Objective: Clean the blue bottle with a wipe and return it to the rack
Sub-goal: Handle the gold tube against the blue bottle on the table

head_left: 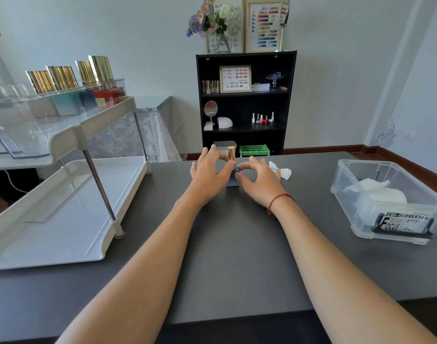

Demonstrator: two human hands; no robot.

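Observation:
The blue bottle, with a tall gold cap, stands upright on the dark table near its far edge. My left hand is at the bottle's left side, index fingertip on the neck below the cap, other fingers spread. My right hand pinches the blue body from the right between thumb and index finger. A crumpled white wipe lies on the table just behind my right hand, held by neither hand. The white two-tier rack stands at the left.
The rack's upper tier carries clear organisers with several gold-capped bottles. At the right sits a clear plastic box of white wipes. A black bookshelf stands against the far wall.

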